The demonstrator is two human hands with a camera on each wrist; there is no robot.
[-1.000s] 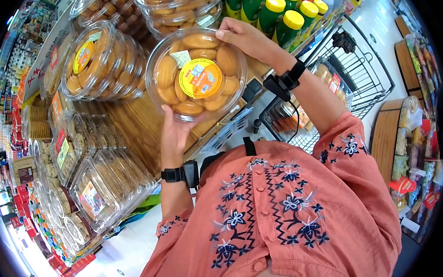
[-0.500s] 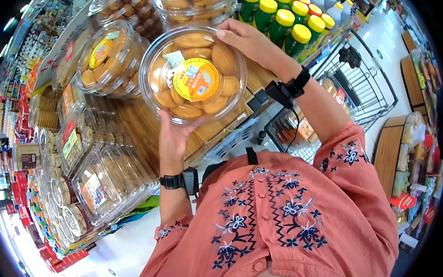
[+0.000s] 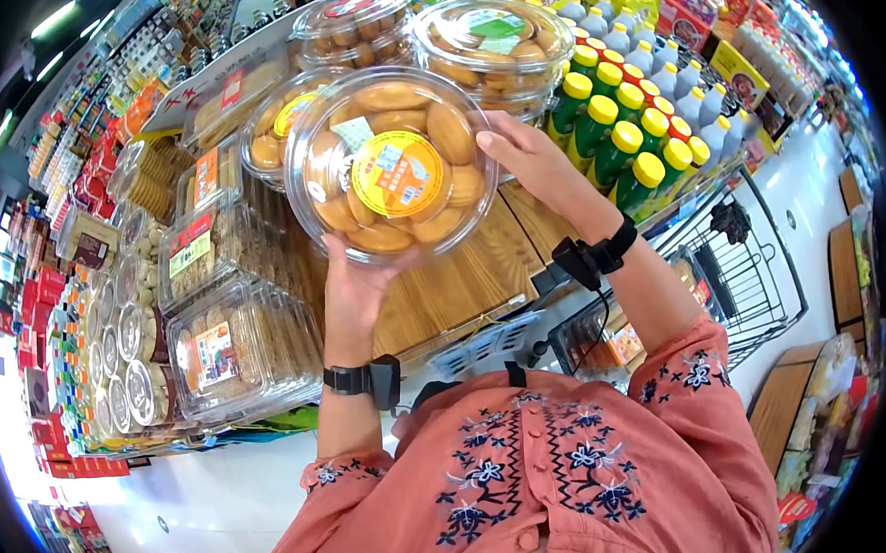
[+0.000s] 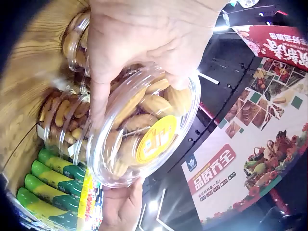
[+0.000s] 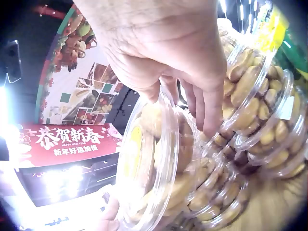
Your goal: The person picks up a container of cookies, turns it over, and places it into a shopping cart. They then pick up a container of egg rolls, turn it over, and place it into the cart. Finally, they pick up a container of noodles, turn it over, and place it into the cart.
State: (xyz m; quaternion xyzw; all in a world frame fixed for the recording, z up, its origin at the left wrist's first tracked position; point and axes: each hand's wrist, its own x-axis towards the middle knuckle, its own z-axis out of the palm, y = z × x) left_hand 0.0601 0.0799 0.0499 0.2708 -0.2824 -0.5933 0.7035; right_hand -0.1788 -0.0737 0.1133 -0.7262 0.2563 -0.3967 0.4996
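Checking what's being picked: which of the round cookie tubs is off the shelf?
The tub held up between the left hand and right hand; the other tubs rest on the wooden display.

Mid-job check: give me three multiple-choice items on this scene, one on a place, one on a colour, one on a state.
1. In the head view, where are the green bottles from the cookie tub? A left; B right; C underneath.
2. The round label on the tub's lid is mostly: A blue; B white; C yellow.
3. The tub is: A held by both hands; B lying in a cart; C held by one hand.
B: the bottles stand right of the tub. C: the sticker shows yellow. A: the left hand holds its lower edge, the right hand its right side.
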